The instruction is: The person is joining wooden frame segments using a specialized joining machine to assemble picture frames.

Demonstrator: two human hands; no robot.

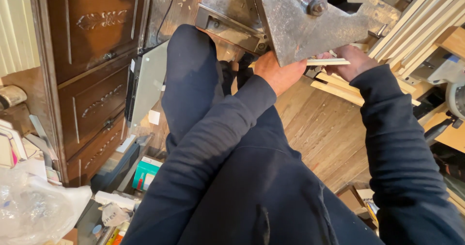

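My left hand (278,73) reaches under the lower edge of a grey metal machine plate (310,29); its fingers are hidden beneath the plate. My right hand (351,61) grips a thin pale wooden strip (327,61) that pokes out leftward just under the plate. Both arms wear dark blue sleeves. My dark blue trouser legs fill the middle of the view. More pale wooden strips (339,90) lie below the hands on the wooden floor.
A dark carved wooden drawer cabinet (92,75) stands at the left. Long pale strips (416,27) lean at the upper right, beside a saw-like tool (450,95). Plastic bag, boxes and clutter (111,196) sit at the lower left.
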